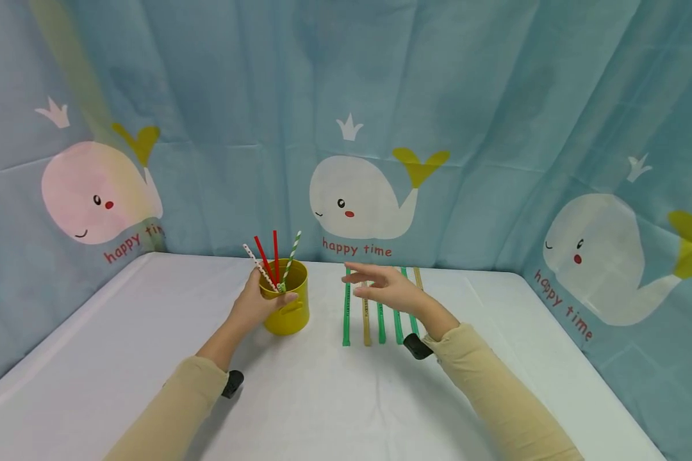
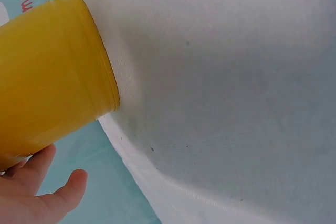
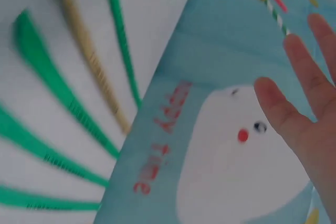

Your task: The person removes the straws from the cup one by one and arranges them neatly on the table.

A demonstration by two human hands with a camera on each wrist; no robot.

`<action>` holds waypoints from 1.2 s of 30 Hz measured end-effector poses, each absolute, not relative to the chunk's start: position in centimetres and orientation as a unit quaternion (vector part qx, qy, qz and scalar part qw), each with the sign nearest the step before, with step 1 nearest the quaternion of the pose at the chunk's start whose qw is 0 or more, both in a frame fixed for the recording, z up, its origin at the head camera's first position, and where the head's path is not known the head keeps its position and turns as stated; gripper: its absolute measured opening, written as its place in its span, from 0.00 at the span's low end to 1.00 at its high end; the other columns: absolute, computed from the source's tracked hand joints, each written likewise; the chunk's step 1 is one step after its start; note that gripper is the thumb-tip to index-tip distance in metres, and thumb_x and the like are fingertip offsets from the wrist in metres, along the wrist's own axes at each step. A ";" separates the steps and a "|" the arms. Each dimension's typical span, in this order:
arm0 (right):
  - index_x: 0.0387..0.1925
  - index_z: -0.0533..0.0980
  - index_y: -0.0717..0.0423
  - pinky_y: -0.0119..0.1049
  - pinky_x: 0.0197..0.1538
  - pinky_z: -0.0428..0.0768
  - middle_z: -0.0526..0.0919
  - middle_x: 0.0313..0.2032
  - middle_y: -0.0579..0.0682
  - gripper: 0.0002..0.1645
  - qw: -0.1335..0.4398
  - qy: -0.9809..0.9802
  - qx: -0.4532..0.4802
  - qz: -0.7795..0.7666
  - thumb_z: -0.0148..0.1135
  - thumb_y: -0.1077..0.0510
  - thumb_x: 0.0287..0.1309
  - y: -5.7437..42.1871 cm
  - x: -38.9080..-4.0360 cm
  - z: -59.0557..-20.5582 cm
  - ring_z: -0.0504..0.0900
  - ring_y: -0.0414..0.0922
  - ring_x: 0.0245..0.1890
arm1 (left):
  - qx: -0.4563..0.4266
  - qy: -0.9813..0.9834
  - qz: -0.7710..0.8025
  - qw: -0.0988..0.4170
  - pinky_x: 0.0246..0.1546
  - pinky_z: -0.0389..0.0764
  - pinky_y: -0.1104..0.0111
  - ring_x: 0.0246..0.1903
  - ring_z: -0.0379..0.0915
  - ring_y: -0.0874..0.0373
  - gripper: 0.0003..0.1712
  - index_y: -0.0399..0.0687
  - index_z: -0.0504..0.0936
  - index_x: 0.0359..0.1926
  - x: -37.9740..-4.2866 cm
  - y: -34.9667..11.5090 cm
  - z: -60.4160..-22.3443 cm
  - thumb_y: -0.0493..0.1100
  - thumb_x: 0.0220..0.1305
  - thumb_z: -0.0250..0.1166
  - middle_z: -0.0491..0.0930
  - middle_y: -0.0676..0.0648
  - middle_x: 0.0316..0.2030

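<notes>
A small yellow bucket (image 1: 288,315) stands on the white table, tall paper straws leaning in it: two red ones (image 1: 275,256), a white one with red spots (image 1: 254,258) and a green-striped one (image 1: 292,256). My left hand (image 1: 257,303) holds the bucket at its left side, thumb across the front near the rim. In the left wrist view the fingers (image 2: 38,169) lie along the bucket's wall. My right hand (image 1: 387,286) hovers with fingers stretched out and nothing in them. Below it lie several slim green (image 1: 346,314) and tan (image 1: 366,320) printed strips, laid side by side.
A blue curtain (image 1: 484,128) with whale prints hangs behind the table and along both sides. The white tabletop (image 1: 323,397) ends at the curtain's foot. A small black device (image 1: 418,346) sits at each wrist.
</notes>
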State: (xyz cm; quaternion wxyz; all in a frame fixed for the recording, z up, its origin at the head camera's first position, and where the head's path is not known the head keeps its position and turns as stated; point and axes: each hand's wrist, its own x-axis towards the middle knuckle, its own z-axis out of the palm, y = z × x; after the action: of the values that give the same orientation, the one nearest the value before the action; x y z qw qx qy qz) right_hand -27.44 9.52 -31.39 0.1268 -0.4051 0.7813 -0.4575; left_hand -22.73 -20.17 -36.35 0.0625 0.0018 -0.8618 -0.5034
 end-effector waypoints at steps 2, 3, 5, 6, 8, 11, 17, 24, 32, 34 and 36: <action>0.72 0.61 0.52 0.55 0.63 0.68 0.76 0.61 0.51 0.34 0.123 0.780 -0.425 -0.443 0.58 0.56 0.68 8.0 -27.0 -31.4 0.69 0.50 0.64 | 0.003 -0.863 -0.502 0.065 0.65 0.59 0.43 0.64 0.59 0.39 0.54 0.41 0.48 0.70 -22.7 -20.1 -36.4 0.61 0.57 0.69 0.61 0.36 0.66; 0.73 0.60 0.52 0.55 0.63 0.68 0.76 0.61 0.51 0.35 0.120 0.778 -0.436 -0.436 0.58 0.56 0.68 7.3 -26.8 -31.4 0.68 0.49 0.65 | 0.004 -0.863 -0.501 0.066 0.65 0.59 0.43 0.64 0.59 0.39 0.54 0.41 0.48 0.70 -22.8 -20.1 -36.4 0.61 0.57 0.69 0.61 0.36 0.66; 0.73 0.59 0.53 0.54 0.64 0.68 0.75 0.62 0.51 0.35 0.114 0.772 -0.459 -0.424 0.58 0.57 0.68 5.9 -26.5 -31.5 0.67 0.47 0.66 | 0.005 -0.863 -0.501 0.067 0.65 0.59 0.42 0.64 0.59 0.38 0.54 0.41 0.48 0.70 -22.8 -20.1 -36.4 0.61 0.57 0.69 0.61 0.36 0.66; 0.73 0.59 0.53 0.52 0.64 0.68 0.74 0.63 0.52 0.35 0.113 0.769 -0.467 -0.422 0.58 0.57 0.68 5.2 -26.3 -31.6 0.67 0.47 0.66 | 0.005 -0.863 -0.501 0.068 0.65 0.59 0.42 0.65 0.59 0.38 0.54 0.41 0.48 0.70 -22.8 -20.1 -36.5 0.61 0.57 0.69 0.61 0.36 0.66; 0.73 0.59 0.54 0.47 0.63 0.70 0.73 0.64 0.52 0.36 0.108 0.765 -0.478 -0.418 0.59 0.58 0.67 3.8 -26.0 -31.7 0.68 0.46 0.66 | 0.004 -0.862 -0.502 0.068 0.65 0.58 0.42 0.65 0.58 0.38 0.54 0.41 0.48 0.70 -22.8 -20.2 -36.6 0.60 0.57 0.69 0.61 0.36 0.66; 0.72 0.59 0.56 0.44 0.65 0.68 0.72 0.65 0.52 0.36 0.101 0.761 -0.488 -0.416 0.60 0.59 0.66 2.1 -25.8 -31.9 0.66 0.45 0.67 | 0.000 -0.863 -0.501 0.071 0.65 0.58 0.42 0.66 0.57 0.38 0.53 0.41 0.48 0.70 -22.7 -20.2 -36.7 0.59 0.58 0.69 0.60 0.36 0.67; 0.72 0.61 0.54 0.47 0.66 0.67 0.72 0.64 0.51 0.36 0.096 0.761 -0.486 -0.418 0.60 0.59 0.66 -0.2 -25.4 -32.0 0.67 0.45 0.66 | -0.006 -0.863 -0.500 0.074 0.65 0.57 0.41 0.67 0.55 0.36 0.50 0.41 0.47 0.71 -22.5 -20.3 -36.5 0.55 0.61 0.68 0.58 0.35 0.68; 0.69 0.65 0.57 0.47 0.62 0.72 0.74 0.63 0.52 0.32 0.077 0.766 -0.476 -0.424 0.60 0.58 0.66 -1.4 -25.3 -32.0 0.72 0.47 0.61 | -0.001 -0.863 -0.500 0.070 0.64 0.57 0.38 0.67 0.54 0.35 0.48 0.45 0.48 0.71 -22.6 -20.4 -36.3 0.53 0.62 0.67 0.56 0.36 0.70; 0.56 0.78 0.58 0.33 0.54 0.75 0.82 0.52 0.50 0.19 0.037 0.786 -0.439 -0.434 0.61 0.60 0.65 -1.6 -25.3 -31.7 0.76 0.45 0.51 | -0.001 -0.863 -0.499 0.072 0.65 0.58 0.41 0.67 0.55 0.37 0.51 0.45 0.48 0.71 -22.5 -20.3 -36.2 0.59 0.60 0.68 0.58 0.37 0.68; 0.53 0.80 0.58 0.33 0.54 0.75 0.83 0.50 0.50 0.16 0.036 0.785 -0.435 -0.440 0.61 0.61 0.65 -1.5 -25.3 -31.7 0.77 0.45 0.51 | -0.004 -0.863 -0.500 0.072 0.65 0.58 0.42 0.67 0.55 0.38 0.52 0.45 0.48 0.71 -22.4 -20.3 -36.2 0.60 0.59 0.68 0.58 0.37 0.68; 0.51 0.81 0.58 0.32 0.54 0.76 0.84 0.50 0.51 0.15 0.036 0.783 -0.431 -0.447 0.61 0.62 0.64 -1.4 -25.3 -31.6 0.78 0.46 0.51 | -0.006 -0.863 -0.500 0.074 0.65 0.58 0.42 0.67 0.55 0.37 0.52 0.45 0.48 0.71 -22.4 -20.3 -36.2 0.61 0.58 0.68 0.58 0.37 0.68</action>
State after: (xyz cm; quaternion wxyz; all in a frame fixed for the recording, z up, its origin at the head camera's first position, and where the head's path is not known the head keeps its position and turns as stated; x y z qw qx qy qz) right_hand -25.33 -1.40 -31.59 0.0365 -0.4309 0.7831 -0.4468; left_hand -22.42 -20.30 -36.22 0.0740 -0.0059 -0.8628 -0.5001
